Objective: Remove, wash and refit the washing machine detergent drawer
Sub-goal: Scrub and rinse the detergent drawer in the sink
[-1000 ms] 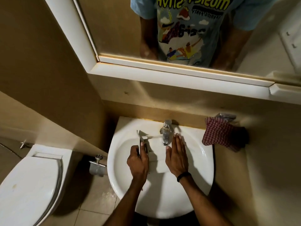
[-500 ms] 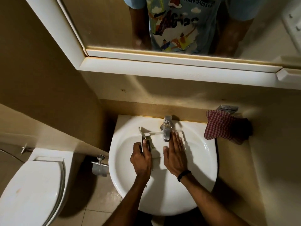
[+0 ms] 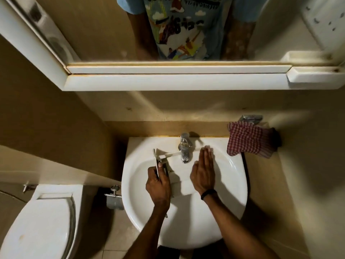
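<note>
Detergent drawer (image 3: 177, 171) sits in sink basin (image 3: 231, 184) under tap (image 3: 184, 148). Left hand (image 3: 158, 186) clamps its left wall; right hand (image 3: 203, 174) flat, fingers together, on right side. Wash step: tilt compartments toward spout, keep firm hold, plastic probably slippery.

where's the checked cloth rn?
Head view, right of centre: the checked cloth hangs on the wall just right of the basin, beyond the tap and past the right hand.
</note>
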